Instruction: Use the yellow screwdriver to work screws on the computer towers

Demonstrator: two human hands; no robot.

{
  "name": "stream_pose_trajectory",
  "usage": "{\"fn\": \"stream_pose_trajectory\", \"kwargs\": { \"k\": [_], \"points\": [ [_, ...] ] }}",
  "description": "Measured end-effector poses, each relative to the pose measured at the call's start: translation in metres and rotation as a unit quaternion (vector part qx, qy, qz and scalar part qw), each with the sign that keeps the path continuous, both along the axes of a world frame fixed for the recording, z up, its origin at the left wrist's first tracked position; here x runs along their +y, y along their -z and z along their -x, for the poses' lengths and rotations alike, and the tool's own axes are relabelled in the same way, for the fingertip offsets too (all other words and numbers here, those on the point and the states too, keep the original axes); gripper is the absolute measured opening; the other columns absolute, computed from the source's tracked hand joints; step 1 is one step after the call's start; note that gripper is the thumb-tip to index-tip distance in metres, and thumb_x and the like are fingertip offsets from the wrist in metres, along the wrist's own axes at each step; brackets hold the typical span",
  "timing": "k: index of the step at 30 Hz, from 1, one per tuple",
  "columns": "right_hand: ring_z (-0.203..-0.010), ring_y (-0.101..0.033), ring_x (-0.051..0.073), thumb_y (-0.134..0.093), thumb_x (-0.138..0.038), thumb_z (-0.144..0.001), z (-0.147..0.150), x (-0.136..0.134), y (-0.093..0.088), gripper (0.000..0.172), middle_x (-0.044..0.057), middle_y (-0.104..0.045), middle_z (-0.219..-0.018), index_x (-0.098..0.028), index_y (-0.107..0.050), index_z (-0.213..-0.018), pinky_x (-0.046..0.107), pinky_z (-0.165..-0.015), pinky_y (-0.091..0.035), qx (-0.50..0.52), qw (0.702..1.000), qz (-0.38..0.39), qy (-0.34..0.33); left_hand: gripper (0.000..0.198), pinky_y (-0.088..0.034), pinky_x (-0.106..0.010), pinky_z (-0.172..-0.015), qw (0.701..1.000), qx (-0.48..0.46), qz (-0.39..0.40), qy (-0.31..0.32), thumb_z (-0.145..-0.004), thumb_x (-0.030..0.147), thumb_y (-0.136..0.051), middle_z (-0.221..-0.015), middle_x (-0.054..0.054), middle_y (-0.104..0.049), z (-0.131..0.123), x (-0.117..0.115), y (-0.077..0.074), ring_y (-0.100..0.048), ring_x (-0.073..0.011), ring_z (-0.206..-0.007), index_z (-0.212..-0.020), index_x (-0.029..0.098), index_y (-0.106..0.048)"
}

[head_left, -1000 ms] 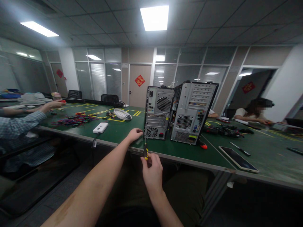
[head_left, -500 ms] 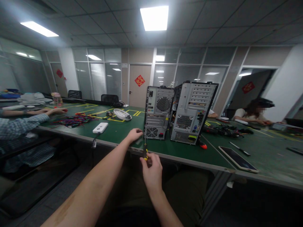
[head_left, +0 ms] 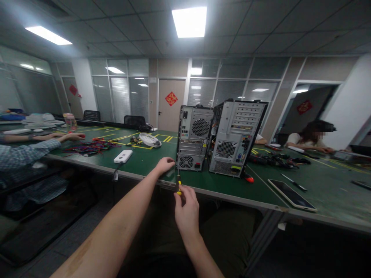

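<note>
Head view shows a person seated at a green-topped bench (head_left: 143, 162), working a yellow-and-black screwdriver (head_left: 179, 187) at the foot of a computer tower. The right hand (head_left: 188, 202) grasps the tool by its handle, thumb on one side and fingers on the other, just off the bench's near edge. Its thin shaft points up and away toward the bottom left corner of the left computer tower (head_left: 199, 144); whether the tip meets the metal cannot be told. The left hand (head_left: 165, 165) is poised over the near edge beside that same corner, fingers bent toward the case, their grip, if any, hidden from view. The left tower stands upright close to the near edge, its rear panel toward the camera, with the larger right computer tower (head_left: 226, 149) just beside it. A red-tipped object (head_left: 249, 179) lies at the larger tower's bottom right corner. Farther right, a phone (head_left: 291, 195) lies aslant by the near edge, a slim dark-handled tool (head_left: 294, 182) behind it. To the left, a white device (head_left: 123, 156) sits near the same edge, a pile of colored wires (head_left: 95, 146) beyond, where a co-worker's hand (head_left: 72, 136) reaches from a plaid sleeve (head_left: 31, 154).
</note>
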State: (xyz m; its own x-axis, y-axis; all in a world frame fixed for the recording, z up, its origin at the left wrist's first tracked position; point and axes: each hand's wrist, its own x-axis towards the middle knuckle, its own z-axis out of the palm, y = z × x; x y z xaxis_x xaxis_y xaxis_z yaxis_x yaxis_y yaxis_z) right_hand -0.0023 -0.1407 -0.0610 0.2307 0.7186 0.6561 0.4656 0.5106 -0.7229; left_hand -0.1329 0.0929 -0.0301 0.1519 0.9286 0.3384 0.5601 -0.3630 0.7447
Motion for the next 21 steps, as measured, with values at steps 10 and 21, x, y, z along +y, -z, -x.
{"fn": "stream_pose_trajectory", "kwargs": {
  "k": [10,21],
  "points": [
    [-0.107,-0.068,0.024,-0.056,-0.026,-0.096,-0.0026,0.0034,0.0043,0.028,0.012,-0.068,-0.117,-0.019,-0.073,-0.118,0.035,-0.091,-0.058,0.034,0.999,-0.019,0.005,0.026,-0.053,-0.027,-0.09,1.0,-0.011,-0.005,0.009,-0.083,0.028,-0.066,-0.105,-0.009,-0.079,0.0002,0.0012,0.0016,-0.073,-0.0225,-0.1,-0.102,0.015,-0.077],
    [-0.095,-0.07,0.022,-0.062,-0.027,-0.093,-0.0001,0.0051,0.0057,0.022,0.011,-0.07,-0.112,-0.02,-0.072,-0.11,0.032,-0.082,-0.059,0.046,0.999,0.006,-0.011,0.027,-0.054,-0.027,-0.089,1.0,-0.016,-0.006,0.013,-0.083,0.029,-0.066,-0.105,-0.009,-0.079,0.0004,0.0053,0.005,-0.073,-0.0225,-0.099,-0.102,0.015,-0.077]
  ]
}}
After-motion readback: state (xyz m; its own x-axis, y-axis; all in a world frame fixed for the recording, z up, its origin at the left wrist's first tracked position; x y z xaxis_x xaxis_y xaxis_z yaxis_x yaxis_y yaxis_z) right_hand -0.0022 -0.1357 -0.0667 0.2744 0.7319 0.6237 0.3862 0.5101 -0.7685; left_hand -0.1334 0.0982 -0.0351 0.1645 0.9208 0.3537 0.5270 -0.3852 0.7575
